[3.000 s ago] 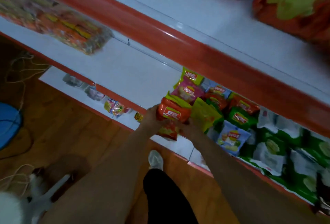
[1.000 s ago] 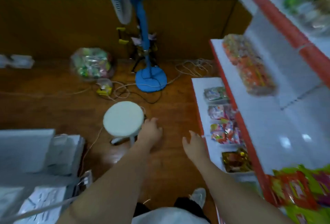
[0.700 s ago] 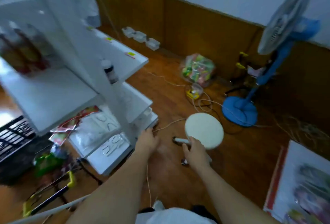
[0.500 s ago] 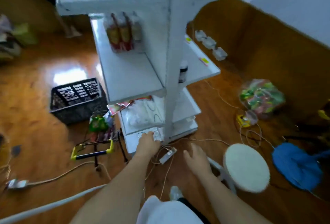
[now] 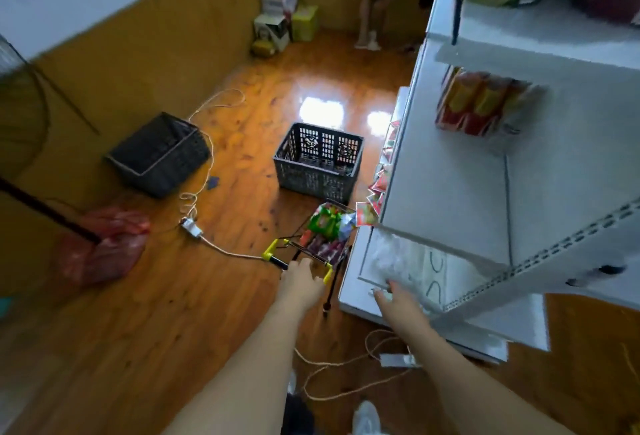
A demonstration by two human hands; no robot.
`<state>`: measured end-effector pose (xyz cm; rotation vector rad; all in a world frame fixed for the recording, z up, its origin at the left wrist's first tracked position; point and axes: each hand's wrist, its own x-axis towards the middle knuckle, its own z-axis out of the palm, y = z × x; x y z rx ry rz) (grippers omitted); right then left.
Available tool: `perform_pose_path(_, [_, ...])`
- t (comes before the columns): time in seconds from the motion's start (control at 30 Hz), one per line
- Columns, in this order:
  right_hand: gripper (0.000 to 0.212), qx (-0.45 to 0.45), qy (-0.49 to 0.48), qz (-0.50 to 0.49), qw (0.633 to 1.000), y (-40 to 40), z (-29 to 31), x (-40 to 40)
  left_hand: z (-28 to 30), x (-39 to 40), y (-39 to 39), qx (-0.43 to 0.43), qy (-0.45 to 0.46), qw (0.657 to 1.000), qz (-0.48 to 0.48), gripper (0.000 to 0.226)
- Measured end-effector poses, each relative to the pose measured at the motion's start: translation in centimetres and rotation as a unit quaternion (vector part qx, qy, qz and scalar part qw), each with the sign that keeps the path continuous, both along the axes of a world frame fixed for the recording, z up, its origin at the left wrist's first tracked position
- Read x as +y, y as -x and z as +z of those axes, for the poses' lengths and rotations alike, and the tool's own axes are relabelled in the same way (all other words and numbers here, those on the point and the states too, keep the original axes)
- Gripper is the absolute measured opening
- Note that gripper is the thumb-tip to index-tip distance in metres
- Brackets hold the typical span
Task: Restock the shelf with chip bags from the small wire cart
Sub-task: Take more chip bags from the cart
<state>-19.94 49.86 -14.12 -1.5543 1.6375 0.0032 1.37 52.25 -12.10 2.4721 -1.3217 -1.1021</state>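
The small wire cart (image 5: 313, 254), with yellow handle corners, stands on the wooden floor beside a white shelf unit (image 5: 450, 192). Green, red and purple chip bags (image 5: 327, 225) fill it. My left hand (image 5: 301, 284) is right at the cart's handle bar with its fingers spread, holding nothing. My right hand (image 5: 398, 301) hovers open over the lowest white shelf board, near clear plastic packets (image 5: 398, 263). Both forearms reach in from the bottom of the view.
A dark plastic crate (image 5: 318, 161) stands just behind the cart, and another (image 5: 159, 154) lies further left. Cables and a power strip (image 5: 398, 360) trail across the floor. A red bag (image 5: 100, 247) sits at left. A person's legs (image 5: 375, 1) stand at the far wall.
I have turned from the chip shelf, past the fan and stool, to the white shelf unit. Both empty hands have come forward; the left now reaches the cart's handle.
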Motion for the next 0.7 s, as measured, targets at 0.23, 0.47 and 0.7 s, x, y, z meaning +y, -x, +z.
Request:
perform_pose_path(0.23, [0.060, 0.023, -0.019, 0.056, 0.998, -8.5, -2.6, -4.0, -3.2, -4.1, -8.0, 0.002, -0.015, 1.000, -0.009, 0.048])
perform_pose_path(0.47, [0.058, 0.051, -0.079, -0.022, 0.995, -18.2, -5.6, -7.5, -8.0, -11.8, -18.9, 0.042, -0.039, 0.998, -0.041, 0.048])
perform_pose_path(0.7, [0.052, 0.065, -0.072, -0.062, 0.993, -25.7, -6.0, -11.8, -11.4, -18.0, -26.6, 0.050, -0.088, 0.994, -0.044, 0.051])
